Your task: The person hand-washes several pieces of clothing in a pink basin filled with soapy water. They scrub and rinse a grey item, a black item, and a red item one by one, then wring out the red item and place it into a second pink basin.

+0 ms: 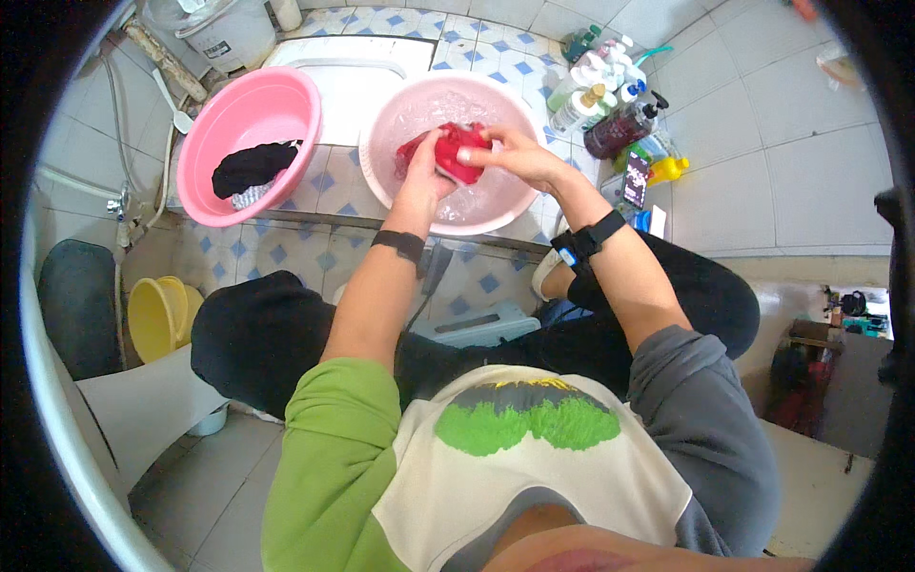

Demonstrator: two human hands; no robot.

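Observation:
A pale pink plastic basin [372, 161] with water in it stands on the tiled ledge before me. Over the water, my left hand [431, 171] holds a wet red cloth item [457, 146] from its left side, with part of the cloth trailing to the left. On the other side, my right hand [511, 154] grips the same cloth, its thumb lying across the front. To the left, a brighter pink basin [250, 104] contains a black cloth [251, 170] and a grey-and-white patterned cloth [250, 196].
Several bottles, among them a dark pump bottle [620, 132], crowd the ledge at right beside an upright phone [635, 179]. A white squat toilet pan [343, 86] lies behind the basins. Yellow buckets [159, 322] and a water tap [118, 206] are at left; a light-blue plastic object [479, 325] is below.

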